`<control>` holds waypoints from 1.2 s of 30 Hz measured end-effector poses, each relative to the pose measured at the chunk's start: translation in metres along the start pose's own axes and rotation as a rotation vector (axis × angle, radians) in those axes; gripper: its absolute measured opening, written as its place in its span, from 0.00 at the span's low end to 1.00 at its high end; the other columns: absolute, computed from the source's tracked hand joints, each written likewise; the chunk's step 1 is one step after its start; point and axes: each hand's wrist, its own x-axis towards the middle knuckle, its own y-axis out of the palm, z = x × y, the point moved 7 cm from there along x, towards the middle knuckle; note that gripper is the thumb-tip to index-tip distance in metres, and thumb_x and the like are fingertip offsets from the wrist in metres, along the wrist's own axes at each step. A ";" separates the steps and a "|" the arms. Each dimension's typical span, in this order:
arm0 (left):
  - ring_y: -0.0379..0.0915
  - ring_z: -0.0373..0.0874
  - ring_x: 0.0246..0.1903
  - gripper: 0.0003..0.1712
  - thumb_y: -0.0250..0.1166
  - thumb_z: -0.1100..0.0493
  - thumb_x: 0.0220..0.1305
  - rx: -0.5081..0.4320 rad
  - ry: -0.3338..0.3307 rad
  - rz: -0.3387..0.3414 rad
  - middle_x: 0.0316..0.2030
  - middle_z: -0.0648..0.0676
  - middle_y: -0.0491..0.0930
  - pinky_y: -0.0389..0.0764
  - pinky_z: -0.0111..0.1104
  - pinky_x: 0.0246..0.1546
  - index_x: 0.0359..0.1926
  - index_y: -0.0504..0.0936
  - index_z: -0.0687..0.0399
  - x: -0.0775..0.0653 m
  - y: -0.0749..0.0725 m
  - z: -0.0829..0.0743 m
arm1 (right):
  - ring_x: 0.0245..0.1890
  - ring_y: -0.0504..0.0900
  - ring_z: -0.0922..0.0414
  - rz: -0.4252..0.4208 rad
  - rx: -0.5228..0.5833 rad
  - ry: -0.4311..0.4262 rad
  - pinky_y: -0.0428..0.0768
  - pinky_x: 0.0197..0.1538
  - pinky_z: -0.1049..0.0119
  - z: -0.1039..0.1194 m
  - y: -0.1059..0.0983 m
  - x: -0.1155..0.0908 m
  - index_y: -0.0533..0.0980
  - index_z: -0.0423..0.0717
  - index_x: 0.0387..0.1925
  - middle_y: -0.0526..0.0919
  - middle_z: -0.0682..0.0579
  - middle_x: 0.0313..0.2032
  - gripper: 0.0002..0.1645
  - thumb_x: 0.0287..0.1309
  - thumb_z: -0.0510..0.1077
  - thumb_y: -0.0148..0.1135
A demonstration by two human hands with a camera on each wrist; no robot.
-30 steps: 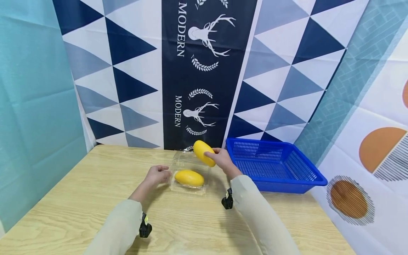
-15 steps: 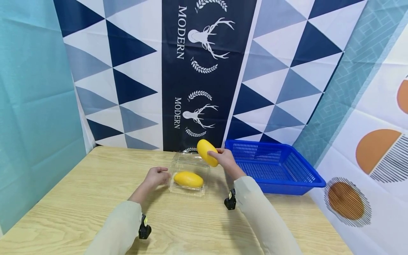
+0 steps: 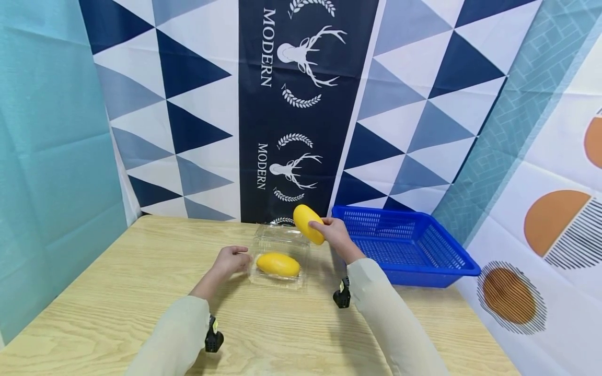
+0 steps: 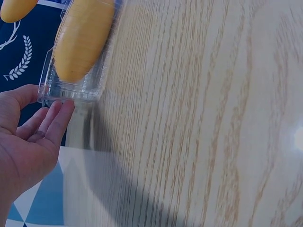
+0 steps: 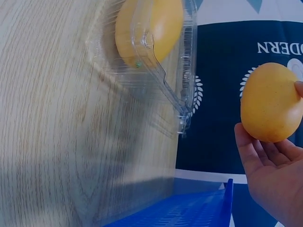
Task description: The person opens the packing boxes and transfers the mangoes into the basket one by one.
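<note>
My right hand point(image 3: 335, 232) holds up a yellow mango point(image 3: 308, 224), fingers under it and thumb against its side. In the right wrist view this mango point(image 5: 272, 102) is off the table, above the hand's fingers. A second mango point(image 3: 278, 265) lies in a clear plastic clamshell box point(image 3: 301, 283), whose lid stands raised at the back. My left hand point(image 3: 230, 261) is at the box's left end. Seen from the left wrist, the thumb is at the box's upper edge and the nearly straight fingertips point(image 4: 67, 105) touch its end wall.
A blue perforated plastic basket point(image 3: 425, 271) stands at the back right of the wooden table point(image 3: 277, 329), just beyond the right hand. Patterned cloth point(image 3: 301, 120) hangs behind the table, with more cloth at both sides.
The right hand has moved slightly right with its mango, away from the raised lid. The left hand and the boxed mango have stayed in place; the head view has tilted slightly.
</note>
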 end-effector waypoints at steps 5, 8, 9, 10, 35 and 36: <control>0.76 0.46 0.35 0.27 0.58 0.66 0.60 -0.003 0.004 -0.001 0.44 0.67 0.77 0.84 0.35 0.38 0.59 0.68 0.75 -0.002 0.001 0.000 | 0.40 0.77 0.55 0.012 -0.004 -0.018 0.79 0.43 0.67 0.000 -0.002 0.000 0.75 0.39 0.53 0.80 0.43 0.46 0.30 0.55 0.56 0.62; 0.76 0.46 0.35 0.26 0.58 0.66 0.59 -0.011 0.007 -0.003 0.44 0.67 0.77 0.84 0.35 0.37 0.58 0.68 0.75 -0.003 0.002 0.000 | 0.40 0.78 0.54 0.012 -0.006 -0.023 0.80 0.47 0.64 -0.001 -0.006 0.000 0.75 0.39 0.53 0.80 0.42 0.47 0.30 0.56 0.56 0.62; 0.76 0.47 0.35 0.26 0.58 0.66 0.59 -0.014 0.007 -0.003 0.44 0.67 0.78 0.84 0.34 0.37 0.58 0.67 0.75 -0.003 0.002 0.001 | 0.41 0.78 0.54 0.007 -0.005 -0.021 0.80 0.48 0.63 -0.001 -0.008 0.000 0.75 0.39 0.53 0.80 0.42 0.47 0.31 0.56 0.57 0.62; 0.76 0.47 0.35 0.26 0.58 0.66 0.59 -0.016 0.005 -0.006 0.44 0.67 0.78 0.84 0.34 0.37 0.58 0.68 0.75 -0.003 0.002 0.001 | 0.41 0.78 0.54 0.005 -0.004 -0.017 0.80 0.50 0.62 -0.002 -0.010 0.000 0.74 0.39 0.54 0.79 0.42 0.47 0.31 0.56 0.57 0.62; 0.77 0.56 0.43 0.26 0.58 0.65 0.61 0.008 -0.011 -0.017 0.48 0.69 0.76 0.84 0.37 0.41 0.59 0.67 0.73 -0.007 0.006 0.003 | 0.46 0.77 0.51 -0.034 0.021 0.012 0.78 0.56 0.58 -0.015 -0.040 0.001 0.70 0.37 0.59 0.76 0.40 0.53 0.37 0.56 0.59 0.61; 0.77 0.56 0.43 0.26 0.58 0.65 0.61 0.011 -0.011 -0.018 0.48 0.69 0.75 0.84 0.37 0.41 0.59 0.67 0.73 -0.007 0.006 0.003 | 0.46 0.77 0.51 -0.033 0.026 0.015 0.78 0.56 0.58 -0.015 -0.042 0.000 0.70 0.37 0.59 0.76 0.40 0.53 0.37 0.56 0.59 0.60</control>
